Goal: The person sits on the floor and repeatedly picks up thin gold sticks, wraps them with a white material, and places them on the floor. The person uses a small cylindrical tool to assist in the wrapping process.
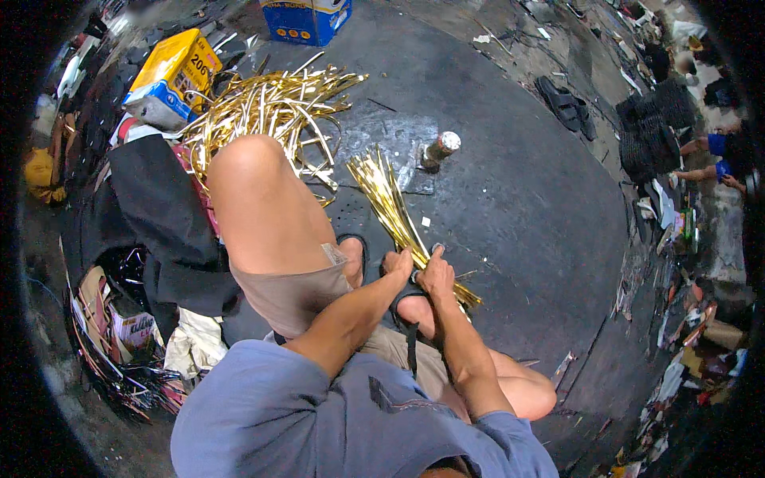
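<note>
Both hands grip a bundle of gold strips on a dark floor.
Left hand [401, 263] and right hand [437, 273] close around the bundle [388, 199] near the foot; loose gold strips [267, 107], a yellow box [177, 68] and a metal post [439, 149] lie beyond.

Gold strips [390, 209], yellow-and-blue box [171, 76], dark floor [518, 183].

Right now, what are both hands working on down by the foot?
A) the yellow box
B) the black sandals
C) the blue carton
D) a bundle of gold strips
D: the left hand and right hand meet on the bundle of gold strips lying across the dark floor.
</note>
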